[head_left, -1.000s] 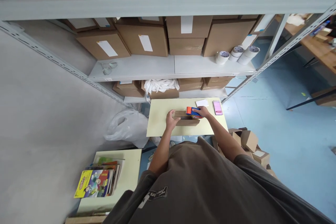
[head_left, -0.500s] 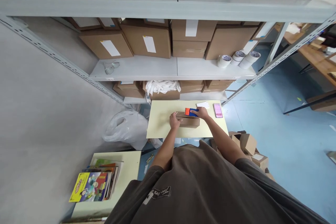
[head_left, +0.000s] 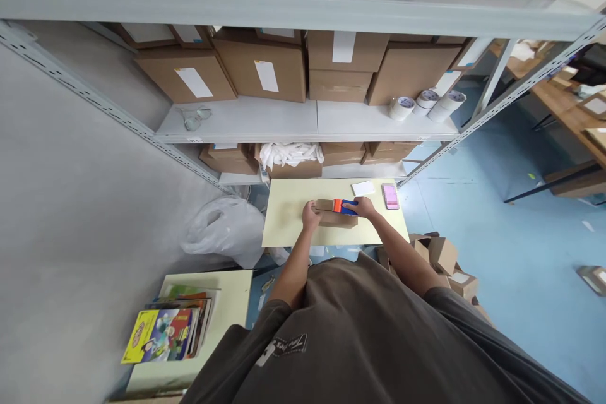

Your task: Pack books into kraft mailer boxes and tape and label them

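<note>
A small brown cardboard box (head_left: 337, 219) lies lengthwise on the pale yellow table (head_left: 284, 227). My left hand (head_left: 310, 215) grips its left end, with fingers bent round the edge. Closed round the blue handle of a tape dispenser (head_left: 348, 207), my right hand (head_left: 365, 207) keeps the dispenser's orange head against the top of the box. Whether tape is stuck down under the head is too small to tell. A white card-like pad (head_left: 363, 188) and a pink stack in a clear case (head_left: 391, 196) lie behind and to the right.
Grey shelving (head_left: 284, 120) with cardboard boxes and tape rolls (head_left: 402, 108) rises behind the table. To the left are a white plastic bag (head_left: 225, 227) and a side table with books (head_left: 163, 336). Empty cartons (head_left: 444, 256) pile up on the right.
My right hand has brought the tape dispenser slightly nearer to me and down onto the box top. My left hand stays on the box's left end. The whole view has shifted slightly.
</note>
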The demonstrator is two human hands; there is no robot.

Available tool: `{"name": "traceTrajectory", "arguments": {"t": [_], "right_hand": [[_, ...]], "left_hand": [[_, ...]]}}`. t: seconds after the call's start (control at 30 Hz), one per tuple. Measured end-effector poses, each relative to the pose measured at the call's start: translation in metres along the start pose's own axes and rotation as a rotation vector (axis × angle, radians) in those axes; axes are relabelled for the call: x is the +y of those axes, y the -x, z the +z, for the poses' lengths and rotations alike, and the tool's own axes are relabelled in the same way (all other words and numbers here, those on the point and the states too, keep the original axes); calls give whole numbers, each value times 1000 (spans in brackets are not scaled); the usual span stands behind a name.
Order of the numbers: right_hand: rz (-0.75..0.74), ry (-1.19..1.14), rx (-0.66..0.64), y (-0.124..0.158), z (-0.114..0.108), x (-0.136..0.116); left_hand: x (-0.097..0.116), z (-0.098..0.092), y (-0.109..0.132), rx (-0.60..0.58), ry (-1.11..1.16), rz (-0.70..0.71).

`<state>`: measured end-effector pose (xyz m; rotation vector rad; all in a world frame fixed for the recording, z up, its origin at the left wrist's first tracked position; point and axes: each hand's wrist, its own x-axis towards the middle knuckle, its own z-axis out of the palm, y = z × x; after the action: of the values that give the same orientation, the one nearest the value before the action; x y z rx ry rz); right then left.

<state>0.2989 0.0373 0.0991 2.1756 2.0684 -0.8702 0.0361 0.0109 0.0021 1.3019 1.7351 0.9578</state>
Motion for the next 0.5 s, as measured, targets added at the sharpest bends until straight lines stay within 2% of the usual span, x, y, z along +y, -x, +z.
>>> {"name": "traceTrajectory", "arguments": {"t": [0.17, 0.37, 0.5], "right_hand": [[21, 87, 12, 1, 4, -17], [72, 121, -61, -4, 3, -40], [104, 155, -69, -4, 7, -56]], "left_hand": [[-1, -15, -12, 49, 123, -163], [-5, -27, -23, 105, -2, -195], [-18, -25, -26, 129, -35, -284]]}}
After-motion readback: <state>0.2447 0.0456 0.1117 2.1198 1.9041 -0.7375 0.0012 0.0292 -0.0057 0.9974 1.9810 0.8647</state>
